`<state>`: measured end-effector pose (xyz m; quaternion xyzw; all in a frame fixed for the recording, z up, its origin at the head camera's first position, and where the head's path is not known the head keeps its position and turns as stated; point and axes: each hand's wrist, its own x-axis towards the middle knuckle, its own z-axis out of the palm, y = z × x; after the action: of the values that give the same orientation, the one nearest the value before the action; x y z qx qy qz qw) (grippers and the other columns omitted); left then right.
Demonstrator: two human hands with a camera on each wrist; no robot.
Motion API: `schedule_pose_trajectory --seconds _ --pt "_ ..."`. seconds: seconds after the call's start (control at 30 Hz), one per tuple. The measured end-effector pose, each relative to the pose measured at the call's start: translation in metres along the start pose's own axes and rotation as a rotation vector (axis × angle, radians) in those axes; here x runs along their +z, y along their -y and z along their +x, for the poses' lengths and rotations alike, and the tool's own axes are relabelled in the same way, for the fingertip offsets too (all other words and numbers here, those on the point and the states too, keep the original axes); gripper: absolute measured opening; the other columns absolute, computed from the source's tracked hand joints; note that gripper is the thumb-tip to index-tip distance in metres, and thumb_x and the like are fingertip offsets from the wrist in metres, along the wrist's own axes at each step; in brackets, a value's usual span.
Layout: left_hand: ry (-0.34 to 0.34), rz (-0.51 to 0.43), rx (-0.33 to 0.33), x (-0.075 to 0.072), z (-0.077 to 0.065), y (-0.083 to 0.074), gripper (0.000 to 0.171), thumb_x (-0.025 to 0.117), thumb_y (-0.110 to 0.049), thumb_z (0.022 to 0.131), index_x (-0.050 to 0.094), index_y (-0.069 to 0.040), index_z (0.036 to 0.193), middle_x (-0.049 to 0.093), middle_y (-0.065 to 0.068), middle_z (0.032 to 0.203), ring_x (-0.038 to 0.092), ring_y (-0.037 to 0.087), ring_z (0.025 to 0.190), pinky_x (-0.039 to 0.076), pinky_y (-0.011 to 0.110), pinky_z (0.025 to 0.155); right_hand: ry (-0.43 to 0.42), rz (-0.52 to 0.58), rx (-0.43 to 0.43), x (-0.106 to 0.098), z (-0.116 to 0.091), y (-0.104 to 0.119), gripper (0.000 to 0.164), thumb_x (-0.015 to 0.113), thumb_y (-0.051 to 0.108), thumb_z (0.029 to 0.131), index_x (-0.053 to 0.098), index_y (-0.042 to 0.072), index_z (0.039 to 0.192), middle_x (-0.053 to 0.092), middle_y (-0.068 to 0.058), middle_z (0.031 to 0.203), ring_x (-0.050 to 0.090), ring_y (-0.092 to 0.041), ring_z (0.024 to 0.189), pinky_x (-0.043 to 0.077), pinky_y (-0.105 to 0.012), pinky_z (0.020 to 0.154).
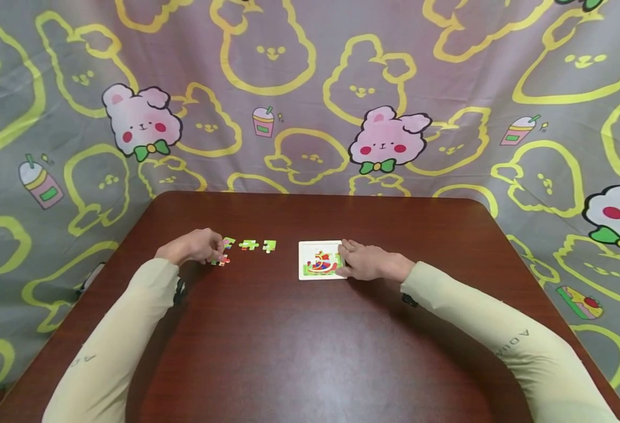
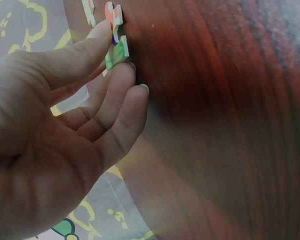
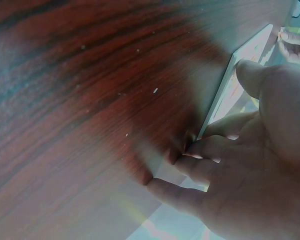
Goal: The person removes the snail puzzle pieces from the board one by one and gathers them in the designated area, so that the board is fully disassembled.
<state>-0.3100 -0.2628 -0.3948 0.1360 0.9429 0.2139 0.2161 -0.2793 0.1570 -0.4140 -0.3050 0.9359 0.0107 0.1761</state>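
Note:
In the head view, my left hand is at the left of the table, by several loose jigsaw pieces. Between its thumb and fingers it pinches a jigsaw piece, green with some orange, seen in the left wrist view. A jigsaw piece and another green jigsaw piece lie in a row to its right. My right hand rests on the right edge of a white-framed puzzle board, fingers fairly straight and thumb near the lower corner. The board carries a red, blue and green picture, partly covered by the hand.
The brown wooden table has rounded far corners. A patterned curtain with rabbits and drink cups hangs behind and at both sides. Dark bands sit at the wrists.

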Motion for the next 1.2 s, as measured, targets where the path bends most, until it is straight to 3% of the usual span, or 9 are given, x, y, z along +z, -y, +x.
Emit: schedule_pose_trajectory --seconds 0.43,0.67,0.8,1.03,1.2 --pt "-0.005 0.065 -0.019 0.001 -0.009 -0.001 0.014 0.072 -0.012 0.088 0.061 -0.004 0.092 0.061 0.003 0.079 0.055 0.015 0.064 0.048 0.027 0.058 0.001 0.011 -0.015 -0.001 0.001 0.002 0.076 0.045 0.047 0.102 0.021 -0.003 0.153 0.016 -0.023 0.162 0.017 -0.036 0.151 0.025 -0.047 0.119" --pt "-0.127 0.173 0.071 -0.002 -0.012 -0.004 0.013 0.074 -0.015 0.086 0.065 -0.006 0.090 0.067 0.005 0.082 0.057 0.017 0.074 0.046 0.032 0.069 0.000 0.010 -0.019 -0.001 0.002 0.006 0.075 0.045 0.046 0.102 0.021 -0.003 0.153 0.015 -0.023 0.162 0.016 -0.035 0.151 0.025 -0.047 0.119" --pt "-0.178 0.184 0.101 -0.001 -0.010 -0.013 0.011 0.071 -0.014 0.088 0.065 -0.006 0.093 0.068 0.007 0.087 0.060 0.020 0.076 0.048 0.037 0.072 -0.006 0.018 -0.027 0.000 0.002 0.006 0.075 0.045 0.046 0.102 0.021 -0.004 0.153 0.016 -0.024 0.161 0.017 -0.036 0.151 0.025 -0.047 0.119" --pt "-0.169 0.145 0.087 -0.002 0.004 -0.042 0.021 0.065 -0.017 0.093 0.065 -0.003 0.109 0.068 0.011 0.099 0.061 0.022 0.083 0.049 0.037 0.074 -0.010 0.014 -0.004 0.001 0.001 0.002 0.076 0.045 0.047 0.101 0.021 -0.003 0.153 0.017 -0.023 0.162 0.017 -0.036 0.151 0.027 -0.049 0.118" --pt "-0.174 0.109 0.106 0.001 0.015 -0.064 0.020 0.065 -0.020 0.094 0.064 -0.007 0.109 0.068 0.009 0.099 0.061 0.021 0.082 0.048 0.036 0.073 -0.010 0.024 0.002 0.000 -0.002 0.000 0.075 0.046 0.046 0.102 0.021 -0.003 0.154 0.016 -0.023 0.162 0.017 -0.036 0.151 0.027 -0.050 0.118"
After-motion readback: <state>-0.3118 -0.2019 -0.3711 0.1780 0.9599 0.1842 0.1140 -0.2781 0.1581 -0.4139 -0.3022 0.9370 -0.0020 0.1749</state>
